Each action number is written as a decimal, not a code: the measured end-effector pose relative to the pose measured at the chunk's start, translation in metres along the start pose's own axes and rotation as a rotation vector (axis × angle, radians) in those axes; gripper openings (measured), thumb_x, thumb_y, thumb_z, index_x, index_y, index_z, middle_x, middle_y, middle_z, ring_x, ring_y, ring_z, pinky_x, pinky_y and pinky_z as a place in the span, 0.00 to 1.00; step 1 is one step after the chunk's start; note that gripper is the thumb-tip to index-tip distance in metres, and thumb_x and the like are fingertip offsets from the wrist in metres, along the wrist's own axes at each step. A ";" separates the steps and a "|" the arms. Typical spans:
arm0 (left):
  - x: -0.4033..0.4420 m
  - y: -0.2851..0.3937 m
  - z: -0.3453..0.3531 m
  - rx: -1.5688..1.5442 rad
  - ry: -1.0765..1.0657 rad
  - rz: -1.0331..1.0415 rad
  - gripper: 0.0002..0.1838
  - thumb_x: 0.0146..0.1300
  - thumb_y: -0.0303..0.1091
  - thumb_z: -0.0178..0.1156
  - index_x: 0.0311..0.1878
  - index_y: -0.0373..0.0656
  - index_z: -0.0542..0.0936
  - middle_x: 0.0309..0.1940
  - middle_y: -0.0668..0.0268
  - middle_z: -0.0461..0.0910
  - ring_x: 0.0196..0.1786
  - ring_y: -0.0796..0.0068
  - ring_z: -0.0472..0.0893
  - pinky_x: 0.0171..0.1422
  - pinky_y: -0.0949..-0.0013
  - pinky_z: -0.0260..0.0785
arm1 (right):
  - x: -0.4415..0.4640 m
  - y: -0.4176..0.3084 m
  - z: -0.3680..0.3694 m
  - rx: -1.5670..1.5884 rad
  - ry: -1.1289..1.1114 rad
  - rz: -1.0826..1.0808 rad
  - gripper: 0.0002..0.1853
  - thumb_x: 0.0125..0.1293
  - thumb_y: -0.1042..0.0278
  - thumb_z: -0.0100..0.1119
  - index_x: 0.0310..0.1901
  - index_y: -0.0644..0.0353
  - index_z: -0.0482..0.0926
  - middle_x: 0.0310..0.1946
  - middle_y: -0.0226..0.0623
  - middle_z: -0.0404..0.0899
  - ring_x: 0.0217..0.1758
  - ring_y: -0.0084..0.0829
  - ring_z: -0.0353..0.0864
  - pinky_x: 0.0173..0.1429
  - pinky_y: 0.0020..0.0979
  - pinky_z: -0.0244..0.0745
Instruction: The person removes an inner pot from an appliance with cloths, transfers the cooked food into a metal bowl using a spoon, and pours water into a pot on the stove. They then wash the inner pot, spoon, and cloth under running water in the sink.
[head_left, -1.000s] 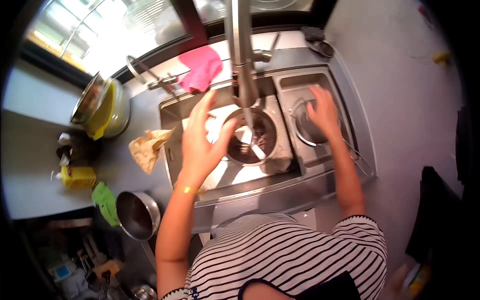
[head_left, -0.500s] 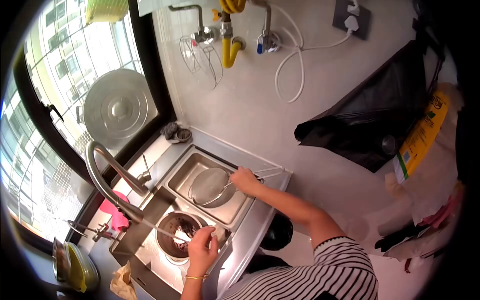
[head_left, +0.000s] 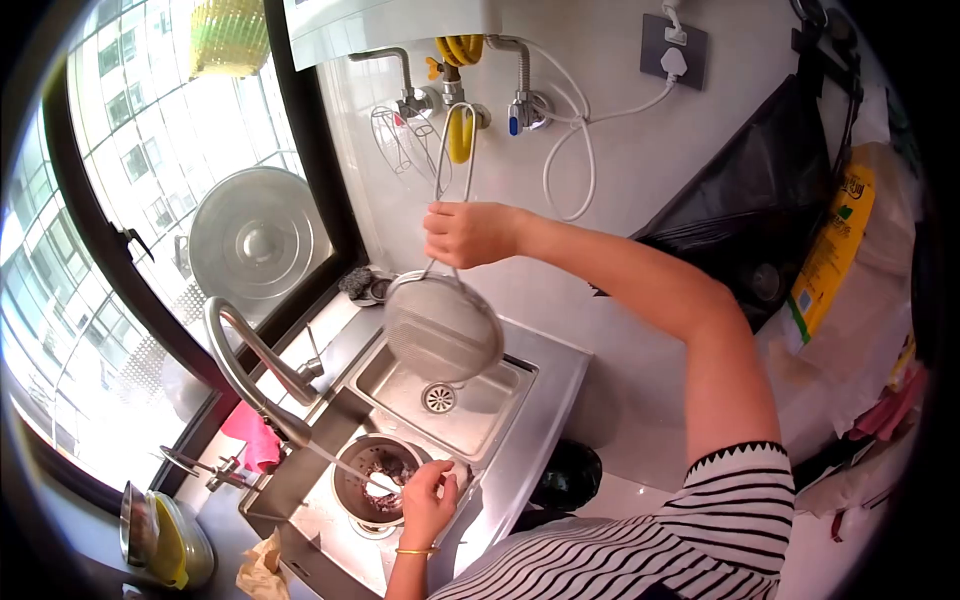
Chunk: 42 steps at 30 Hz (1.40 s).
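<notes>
The right grip (head_left: 468, 235) is closed around the strainer's (head_left: 445, 335) handle, fingers hiding part of it; the mesh bowl hangs just below. Lower down, the left grip (head_left: 428, 497) is half curled beside the pot (head_left: 348, 487); whether it pinches the rim I cannot tell. The pot's dark contents are hard to make out. Well right of the right grip, a yellow packet (head_left: 828, 260) bears dark printing, too small to read.

Strainer (head_left: 443, 330) below right hand (head_left: 465, 235), over small basin (head_left: 490, 400). Pot (head_left: 350, 492) just left of left hand (head_left: 428, 500), in large basin (head_left: 312, 532). Faucet (head_left: 285, 420) left of both hands; cloth (head_left: 258, 440) beyond it. Paper (head_left: 263, 570) well left of left hand.
</notes>
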<state>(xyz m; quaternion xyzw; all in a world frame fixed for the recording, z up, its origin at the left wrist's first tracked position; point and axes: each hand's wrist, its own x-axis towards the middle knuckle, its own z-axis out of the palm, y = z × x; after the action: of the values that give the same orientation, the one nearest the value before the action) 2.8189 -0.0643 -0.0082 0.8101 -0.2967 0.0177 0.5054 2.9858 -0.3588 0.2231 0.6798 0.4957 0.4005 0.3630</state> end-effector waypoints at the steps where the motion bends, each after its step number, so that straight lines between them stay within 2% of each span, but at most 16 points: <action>1: -0.003 -0.005 -0.002 -0.012 0.036 0.010 0.10 0.50 0.23 0.59 0.38 0.38 0.78 0.32 0.60 0.79 0.26 0.69 0.78 0.28 0.70 0.69 | -0.008 0.002 0.001 0.018 -0.044 -0.017 0.05 0.46 0.68 0.55 0.19 0.55 0.69 0.20 0.26 0.68 0.33 0.27 0.69 0.48 0.29 0.68; 2: -0.005 -0.008 -0.002 -0.028 0.076 0.022 0.09 0.50 0.23 0.59 0.38 0.38 0.78 0.31 0.60 0.79 0.26 0.69 0.78 0.29 0.70 0.69 | -0.016 0.006 0.000 0.034 -0.089 -0.041 0.06 0.46 0.70 0.54 0.19 0.55 0.68 0.20 0.27 0.67 0.33 0.28 0.69 0.53 0.29 0.69; 7: -0.020 -0.016 -0.007 -0.013 0.145 -0.079 0.08 0.50 0.23 0.60 0.36 0.38 0.78 0.29 0.60 0.79 0.24 0.71 0.78 0.27 0.73 0.69 | -0.046 0.016 -0.004 -0.073 -0.147 -0.062 0.04 0.45 0.69 0.55 0.19 0.56 0.74 0.21 0.26 0.71 0.36 0.28 0.71 0.54 0.29 0.68; 19: -0.041 -0.010 -0.003 -0.016 0.164 -0.150 0.08 0.50 0.22 0.59 0.36 0.36 0.79 0.27 0.60 0.79 0.23 0.72 0.78 0.27 0.73 0.68 | -0.094 -0.007 0.010 -0.115 -0.388 0.186 0.05 0.44 0.68 0.54 0.18 0.56 0.77 0.22 0.30 0.73 0.38 0.31 0.70 0.58 0.32 0.65; 21: -0.050 -0.012 -0.005 0.011 0.178 -0.157 0.07 0.52 0.23 0.59 0.36 0.36 0.79 0.28 0.61 0.79 0.24 0.75 0.78 0.26 0.76 0.68 | -0.102 -0.020 0.019 -0.313 -0.333 0.291 0.05 0.43 0.68 0.54 0.20 0.56 0.79 0.23 0.32 0.74 0.39 0.32 0.71 0.58 0.34 0.65; 23: -0.064 -0.015 -0.003 -0.013 0.193 -0.219 0.06 0.54 0.23 0.59 0.36 0.36 0.80 0.28 0.62 0.79 0.25 0.78 0.77 0.27 0.78 0.67 | -0.106 -0.027 0.021 -0.150 -0.509 0.380 0.06 0.46 0.69 0.54 0.23 0.58 0.79 0.25 0.35 0.76 0.41 0.34 0.72 0.59 0.35 0.65; 26: -0.087 -0.001 -0.007 0.054 0.223 -0.279 0.08 0.53 0.24 0.59 0.38 0.38 0.79 0.30 0.64 0.79 0.25 0.78 0.76 0.27 0.77 0.66 | -0.083 -0.035 -0.001 0.016 -0.530 0.427 0.05 0.47 0.71 0.54 0.24 0.60 0.79 0.26 0.36 0.77 0.43 0.35 0.73 0.55 0.36 0.67; 27: -0.095 0.006 -0.010 0.045 0.230 -0.303 0.08 0.53 0.24 0.59 0.38 0.38 0.79 0.31 0.64 0.79 0.25 0.77 0.77 0.26 0.76 0.66 | -0.073 -0.045 -0.001 0.048 -0.505 0.403 0.05 0.47 0.71 0.54 0.24 0.60 0.79 0.26 0.36 0.77 0.43 0.35 0.73 0.55 0.36 0.67; 29: -0.116 0.014 -0.015 0.071 0.274 -0.358 0.08 0.52 0.23 0.59 0.38 0.38 0.79 0.31 0.61 0.79 0.25 0.73 0.78 0.27 0.74 0.67 | -0.052 -0.075 -0.008 0.316 -0.393 0.606 0.04 0.48 0.73 0.54 0.25 0.61 0.78 0.25 0.39 0.76 0.38 0.38 0.75 0.45 0.39 0.70; 31: -0.143 0.024 -0.018 0.077 0.330 -0.405 0.09 0.52 0.23 0.59 0.38 0.37 0.78 0.31 0.60 0.79 0.25 0.71 0.78 0.27 0.73 0.68 | -0.023 -0.143 -0.002 0.582 -0.187 0.645 0.03 0.46 0.75 0.54 0.24 0.59 0.77 0.23 0.40 0.75 0.32 0.40 0.75 0.37 0.40 0.71; 32: -0.156 0.034 -0.020 0.067 0.373 -0.461 0.08 0.52 0.23 0.59 0.37 0.37 0.78 0.31 0.60 0.79 0.25 0.71 0.78 0.27 0.73 0.68 | 0.003 -0.175 -0.015 0.725 -0.081 0.517 0.03 0.47 0.76 0.53 0.25 0.58 0.76 0.23 0.40 0.74 0.28 0.41 0.75 0.33 0.39 0.71; 34: -0.190 0.045 -0.022 0.119 0.430 -0.518 0.08 0.51 0.22 0.59 0.36 0.37 0.78 0.31 0.59 0.79 0.28 0.70 0.79 0.29 0.71 0.69 | 0.048 -0.261 -0.045 1.000 0.112 0.430 0.03 0.47 0.75 0.53 0.25 0.59 0.76 0.22 0.40 0.75 0.29 0.39 0.76 0.35 0.37 0.72; 38: -0.279 0.064 -0.020 0.258 0.506 -0.597 0.05 0.55 0.28 0.59 0.34 0.38 0.79 0.28 0.57 0.76 0.31 0.60 0.77 0.35 0.66 0.69 | 0.142 -0.409 -0.145 1.605 0.098 0.104 0.03 0.45 0.74 0.58 0.24 0.60 0.76 0.20 0.41 0.75 0.23 0.44 0.74 0.30 0.41 0.71; 40: -0.318 0.081 -0.014 0.210 0.646 -0.696 0.07 0.59 0.33 0.53 0.36 0.41 0.78 0.32 0.55 0.77 0.34 0.54 0.77 0.36 0.60 0.68 | 0.182 -0.453 -0.201 1.791 0.249 -0.050 0.06 0.44 0.73 0.59 0.28 0.57 0.76 0.20 0.39 0.73 0.26 0.42 0.74 0.30 0.40 0.70; 41: -0.349 0.090 -0.005 0.192 0.722 -0.745 0.09 0.59 0.33 0.51 0.39 0.41 0.78 0.34 0.55 0.77 0.37 0.52 0.77 0.38 0.59 0.69 | 0.201 -0.468 -0.229 1.855 0.219 -0.233 0.07 0.44 0.75 0.59 0.28 0.58 0.77 0.21 0.41 0.74 0.26 0.44 0.75 0.30 0.40 0.70; 42: -0.367 0.111 -0.003 0.179 0.892 -0.603 0.10 0.57 0.31 0.50 0.41 0.42 0.77 0.37 0.57 0.77 0.40 0.53 0.77 0.41 0.59 0.71 | 0.213 -0.479 -0.254 1.869 0.243 -0.274 0.05 0.42 0.75 0.59 0.25 0.58 0.77 0.21 0.42 0.74 0.25 0.45 0.74 0.29 0.41 0.70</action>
<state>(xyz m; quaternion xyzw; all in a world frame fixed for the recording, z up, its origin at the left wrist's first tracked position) 2.4623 0.0734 -0.0379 0.8129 0.1947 0.2390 0.4940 2.6129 -0.0111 -0.0590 0.5846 0.7251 -0.1361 -0.3376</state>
